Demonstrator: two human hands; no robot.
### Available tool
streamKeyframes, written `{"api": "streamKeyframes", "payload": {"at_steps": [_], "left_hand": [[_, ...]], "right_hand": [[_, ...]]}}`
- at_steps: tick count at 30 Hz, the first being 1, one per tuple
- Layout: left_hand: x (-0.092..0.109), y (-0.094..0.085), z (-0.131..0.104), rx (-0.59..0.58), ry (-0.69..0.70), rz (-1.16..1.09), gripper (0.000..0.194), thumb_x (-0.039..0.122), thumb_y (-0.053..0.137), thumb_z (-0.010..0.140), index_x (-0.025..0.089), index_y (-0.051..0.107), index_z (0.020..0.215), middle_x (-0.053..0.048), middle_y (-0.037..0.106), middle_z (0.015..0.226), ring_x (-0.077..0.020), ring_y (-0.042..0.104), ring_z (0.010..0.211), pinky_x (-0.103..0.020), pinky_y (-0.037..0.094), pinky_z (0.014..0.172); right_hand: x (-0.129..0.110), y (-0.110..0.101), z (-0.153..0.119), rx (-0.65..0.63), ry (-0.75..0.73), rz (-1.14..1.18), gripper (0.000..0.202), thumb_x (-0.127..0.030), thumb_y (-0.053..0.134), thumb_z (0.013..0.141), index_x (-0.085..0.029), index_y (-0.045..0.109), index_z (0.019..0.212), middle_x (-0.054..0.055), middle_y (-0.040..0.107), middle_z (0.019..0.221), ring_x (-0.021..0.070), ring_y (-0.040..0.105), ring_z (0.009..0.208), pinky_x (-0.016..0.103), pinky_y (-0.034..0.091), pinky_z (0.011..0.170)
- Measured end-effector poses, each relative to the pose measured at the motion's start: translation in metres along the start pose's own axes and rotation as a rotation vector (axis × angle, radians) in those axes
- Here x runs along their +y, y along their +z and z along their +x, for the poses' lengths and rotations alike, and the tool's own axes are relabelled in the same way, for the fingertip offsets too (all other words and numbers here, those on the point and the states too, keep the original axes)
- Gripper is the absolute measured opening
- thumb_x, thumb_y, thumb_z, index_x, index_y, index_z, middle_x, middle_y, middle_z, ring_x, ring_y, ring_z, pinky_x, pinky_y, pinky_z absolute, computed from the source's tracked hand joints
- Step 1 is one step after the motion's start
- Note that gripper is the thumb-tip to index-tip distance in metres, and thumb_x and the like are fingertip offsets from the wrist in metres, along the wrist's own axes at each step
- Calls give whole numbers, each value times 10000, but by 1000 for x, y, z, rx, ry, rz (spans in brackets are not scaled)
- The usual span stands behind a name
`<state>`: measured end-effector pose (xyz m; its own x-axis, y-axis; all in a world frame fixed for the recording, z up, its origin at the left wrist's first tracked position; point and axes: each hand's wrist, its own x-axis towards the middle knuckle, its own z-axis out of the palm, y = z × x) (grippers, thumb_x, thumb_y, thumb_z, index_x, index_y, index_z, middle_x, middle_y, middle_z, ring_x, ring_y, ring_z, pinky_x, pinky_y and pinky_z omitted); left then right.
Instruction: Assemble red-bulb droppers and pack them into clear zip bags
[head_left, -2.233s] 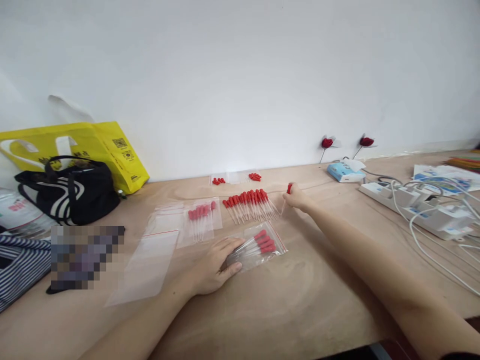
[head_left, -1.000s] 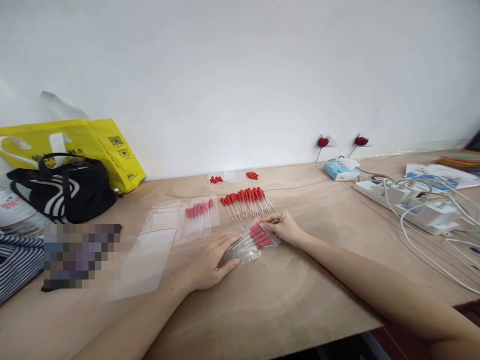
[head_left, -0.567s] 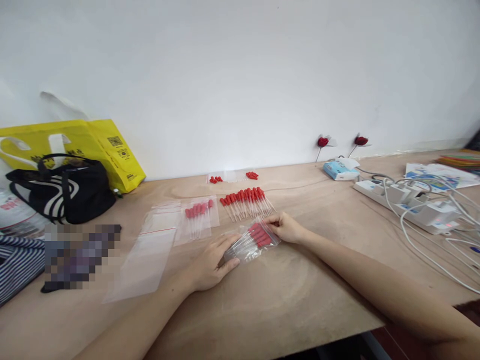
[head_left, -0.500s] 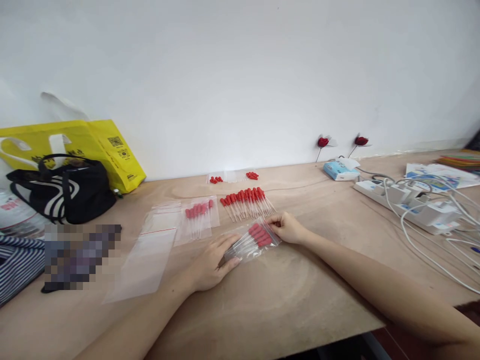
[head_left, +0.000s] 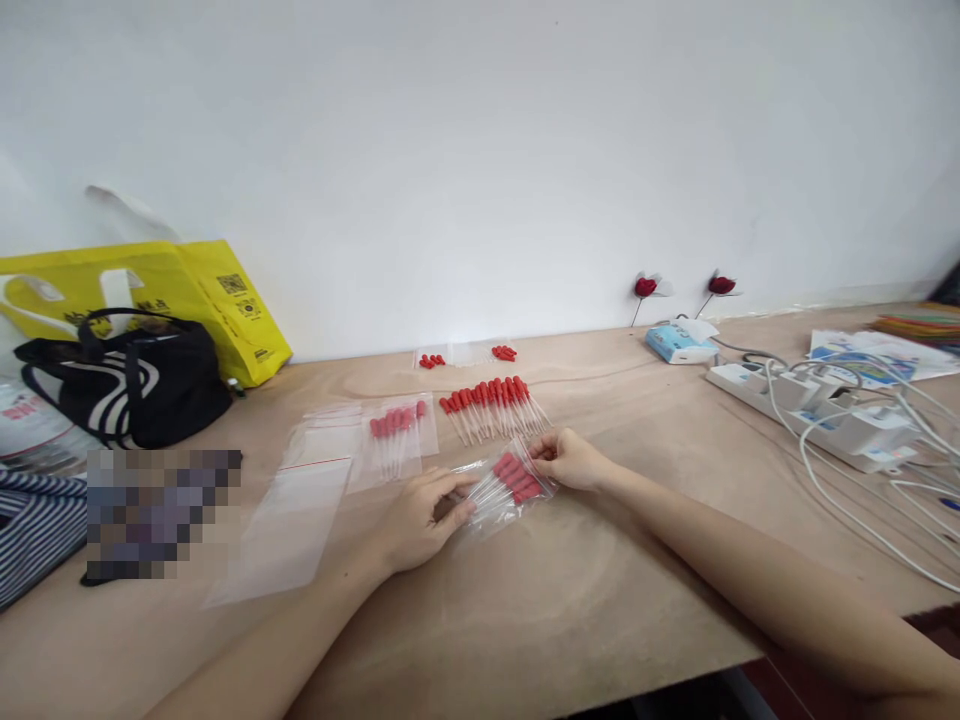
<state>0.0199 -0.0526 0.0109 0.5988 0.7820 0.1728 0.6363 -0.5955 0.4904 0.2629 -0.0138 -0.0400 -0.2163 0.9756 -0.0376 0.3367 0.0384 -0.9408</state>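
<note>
A clear zip bag (head_left: 495,500) holding several red-topped droppers lies tilted between my hands, its red tops toward the right. My left hand (head_left: 427,515) pinches the bag's left end between thumb and fingers. At the upper right corner, the closed fingertips of my right hand (head_left: 562,460) grip the bag's edge. Just behind it is a row of loose red-topped droppers (head_left: 495,408) on the wooden table (head_left: 570,610). To the left rests a filled bag of droppers (head_left: 394,440), beside a spread stack of flat clear bags (head_left: 289,520).
Small red pieces (head_left: 432,360) lie on clear bags near the wall. On the left are a yellow bag (head_left: 240,310), a black bag (head_left: 172,380) and striped cloth (head_left: 37,530). A tissue pack (head_left: 681,342) and a power strip (head_left: 810,410) with tangled white cables are at right.
The held bag has shifted slightly left, and its droppers now lie a little differently inside. Both hands keep their grip, with my left hand moved slightly left.
</note>
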Motion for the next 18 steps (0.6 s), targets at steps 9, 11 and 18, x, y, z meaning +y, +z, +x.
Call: {"api": "streamKeyframes", "payload": {"at_steps": [9,11,18], "left_hand": [[-12,9,23,121,-24,-67,372,355,524,773,160,516,1090,-80,563,1093,-216,507,1022,-354,387,895],[-12,10,32,68,-72,-137,520,368,580,729,155,434,1180,-98,535,1139,-225,505,1033,-362,393,889],[-12,2,49,-121,-220,-554,611,327,714,577,133,460,1098,-85,606,1012,-213,569,941,-347,436,830]], "right_hand": [[-8,5,-4,-50,-130,73,179,-311,547,688,-164,485,606,-50,492,521,72,437,483,187,341,466],[-12,10,-7,-65,-184,93,185,-324,546,697,-164,489,622,-41,506,555,79,449,512,196,359,498],[-16,17,-10,-18,-202,135,238,-397,556,694,-161,527,694,-27,517,598,83,436,527,207,352,511]]}}
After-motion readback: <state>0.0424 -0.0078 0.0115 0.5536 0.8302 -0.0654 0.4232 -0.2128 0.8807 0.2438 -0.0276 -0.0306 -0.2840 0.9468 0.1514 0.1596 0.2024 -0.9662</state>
